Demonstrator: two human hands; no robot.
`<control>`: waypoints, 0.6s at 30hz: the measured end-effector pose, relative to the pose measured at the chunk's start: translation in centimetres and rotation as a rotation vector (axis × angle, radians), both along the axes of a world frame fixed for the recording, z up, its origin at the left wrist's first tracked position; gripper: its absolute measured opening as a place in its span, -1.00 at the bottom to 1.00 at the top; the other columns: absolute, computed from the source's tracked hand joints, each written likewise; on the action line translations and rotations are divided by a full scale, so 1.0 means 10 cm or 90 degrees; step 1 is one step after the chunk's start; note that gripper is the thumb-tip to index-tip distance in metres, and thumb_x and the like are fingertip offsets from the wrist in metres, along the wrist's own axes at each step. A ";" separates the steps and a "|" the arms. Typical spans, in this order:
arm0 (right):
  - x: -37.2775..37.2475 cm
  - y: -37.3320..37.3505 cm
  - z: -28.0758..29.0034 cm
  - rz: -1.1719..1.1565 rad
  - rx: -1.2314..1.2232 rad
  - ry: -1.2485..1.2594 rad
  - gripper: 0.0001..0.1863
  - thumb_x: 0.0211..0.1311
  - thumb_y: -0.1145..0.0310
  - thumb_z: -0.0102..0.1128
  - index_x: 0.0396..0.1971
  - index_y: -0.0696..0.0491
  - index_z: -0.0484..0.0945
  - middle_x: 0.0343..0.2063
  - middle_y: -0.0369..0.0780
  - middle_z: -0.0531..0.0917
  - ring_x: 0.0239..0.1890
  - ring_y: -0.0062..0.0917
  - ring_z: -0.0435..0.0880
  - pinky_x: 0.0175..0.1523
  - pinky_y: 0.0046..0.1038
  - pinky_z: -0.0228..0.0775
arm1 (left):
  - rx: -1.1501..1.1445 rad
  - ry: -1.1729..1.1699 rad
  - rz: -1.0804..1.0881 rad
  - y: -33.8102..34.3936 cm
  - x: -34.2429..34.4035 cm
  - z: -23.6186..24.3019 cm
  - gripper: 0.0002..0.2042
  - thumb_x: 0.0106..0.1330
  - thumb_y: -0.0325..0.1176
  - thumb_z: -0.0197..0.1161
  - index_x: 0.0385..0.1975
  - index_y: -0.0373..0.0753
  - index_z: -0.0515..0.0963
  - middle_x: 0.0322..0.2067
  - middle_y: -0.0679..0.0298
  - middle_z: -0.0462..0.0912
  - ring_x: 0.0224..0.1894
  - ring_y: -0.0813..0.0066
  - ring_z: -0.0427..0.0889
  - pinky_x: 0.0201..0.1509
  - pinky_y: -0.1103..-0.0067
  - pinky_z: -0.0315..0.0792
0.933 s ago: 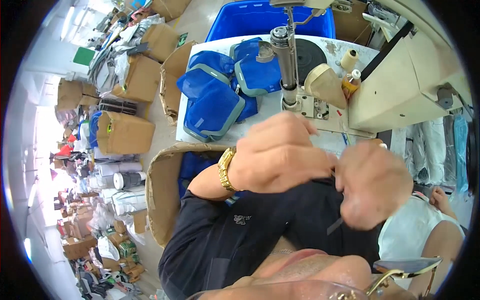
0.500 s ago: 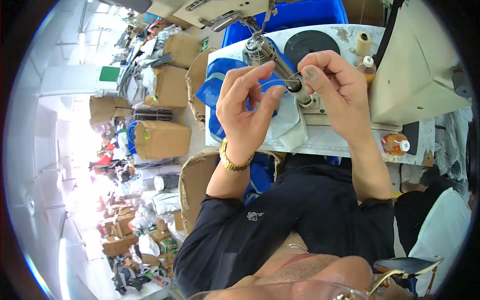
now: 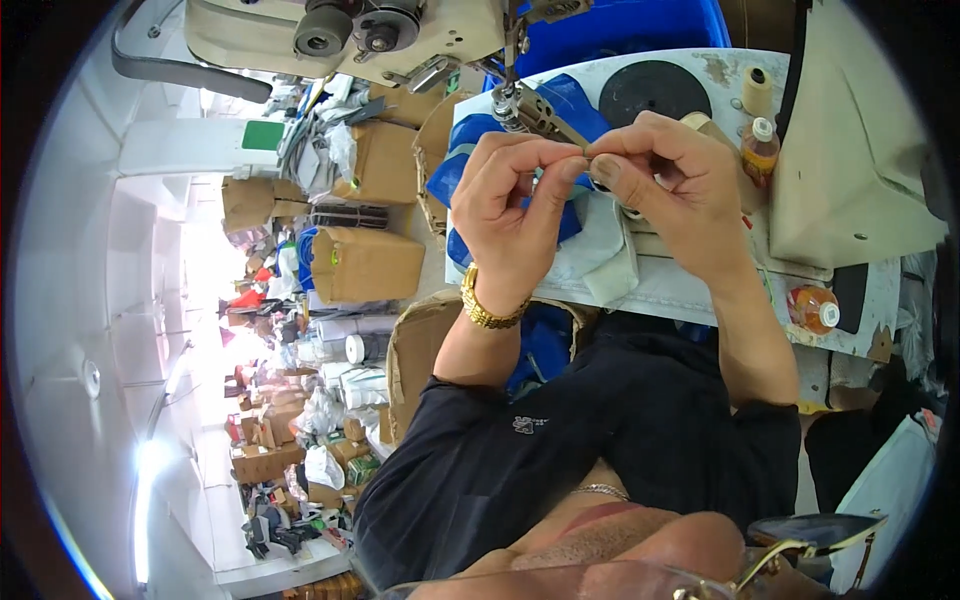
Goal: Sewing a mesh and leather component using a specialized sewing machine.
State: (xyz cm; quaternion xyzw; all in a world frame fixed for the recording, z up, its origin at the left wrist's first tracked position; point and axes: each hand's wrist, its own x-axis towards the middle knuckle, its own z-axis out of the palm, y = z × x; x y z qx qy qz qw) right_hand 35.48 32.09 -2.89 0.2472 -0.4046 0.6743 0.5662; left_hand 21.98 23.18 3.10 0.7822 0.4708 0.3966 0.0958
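Observation:
My left hand (image 3: 515, 195), with a gold watch band at the wrist, pinches thumb and forefinger together. Its fingertips meet those of my right hand (image 3: 680, 190), also closed in a pinch. A thin pale thread runs between them; hardly any of it shows now. Both hands are above the worktable, just in front of the sewing machine's metal arm (image 3: 532, 112). Blue fabric (image 3: 468, 128) lies around that arm, partly behind my left hand. Under my hands a whitish cloth piece (image 3: 608, 265) reaches the near edge of the table.
The sewing machine head (image 3: 430, 40) overhangs at the top. A black disc (image 3: 655, 88), a thread cone (image 3: 757, 92) and two drink bottles (image 3: 760, 150) stand on the table (image 3: 680, 300). A blue bin (image 3: 620, 35) sits behind; an open carton (image 3: 410, 345) is at my left.
My hands have come together, fingertip to fingertip. My left thumb and forefinger, apart before, have closed in a pinch. The view has shifted, showing more of the machine head.

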 end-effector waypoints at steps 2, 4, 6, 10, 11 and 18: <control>-0.11 0.10 -0.10 -0.088 -0.015 -0.074 -0.88 -0.16 0.47 0.37 -0.53 0.13 0.66 -0.60 -0.27 0.57 -0.63 -0.55 0.47 -0.58 -0.61 0.24 | 0.010 0.033 0.064 0.04 -0.08 0.02 -0.82 0.12 -0.43 0.38 -0.33 -0.33 0.58 -0.49 0.22 0.58 -0.48 0.39 0.52 -0.19 0.37 0.55; -0.29 0.30 -0.24 -0.027 -0.070 -0.144 -0.91 -0.04 0.47 0.33 -0.50 0.15 0.63 -0.58 -0.29 0.55 -0.58 -0.61 0.47 -0.50 -0.65 0.25 | -0.003 0.088 0.177 0.10 -0.18 0.00 -0.84 0.08 -0.52 0.36 -0.35 -0.37 0.57 -0.50 0.23 0.60 -0.48 0.41 0.52 -0.36 0.48 0.51; -0.50 0.48 -0.40 -0.017 -0.145 -0.254 -0.90 0.16 0.44 0.23 -0.39 0.16 0.59 -0.54 -0.32 0.55 -0.52 -0.70 0.46 -0.42 -0.68 0.27 | 0.017 0.162 0.307 0.19 -0.28 -0.09 -0.81 0.00 -0.56 0.40 -0.36 -0.28 0.62 -0.46 0.27 0.58 -0.51 0.44 0.51 -0.47 0.59 0.39; -1.03 0.89 -0.67 0.089 -0.167 -0.279 -0.85 0.30 0.39 0.14 -0.27 0.17 0.54 -0.51 -0.37 0.54 -0.47 -0.79 0.43 -0.36 -0.73 0.27 | 0.007 0.238 0.512 0.45 -0.47 -0.30 -0.80 0.03 -0.55 0.40 -0.31 -0.29 0.63 -0.40 0.27 0.58 -0.55 0.57 0.45 -0.51 0.67 0.34; -1.13 0.94 -0.71 0.126 -0.202 -0.304 -0.85 0.31 0.39 0.12 -0.26 0.18 0.54 -0.51 -0.38 0.53 -0.47 -0.81 0.42 -0.34 -0.75 0.27 | 0.027 0.243 0.498 0.50 -0.50 -0.34 -0.80 0.03 -0.55 0.40 -0.31 -0.29 0.63 -0.40 0.27 0.58 -0.55 0.57 0.45 -0.51 0.67 0.34; -1.24 1.09 -0.83 0.115 -0.130 -0.287 -0.83 0.31 0.36 0.14 -0.26 0.17 0.54 -0.52 -0.40 0.52 -0.48 -0.82 0.40 -0.40 -0.75 0.24 | 0.015 0.073 0.579 0.77 -0.55 -0.48 -0.65 -0.04 -0.44 0.50 -0.19 -0.25 0.64 -0.33 0.34 0.55 -0.53 0.73 0.33 -0.53 0.77 0.20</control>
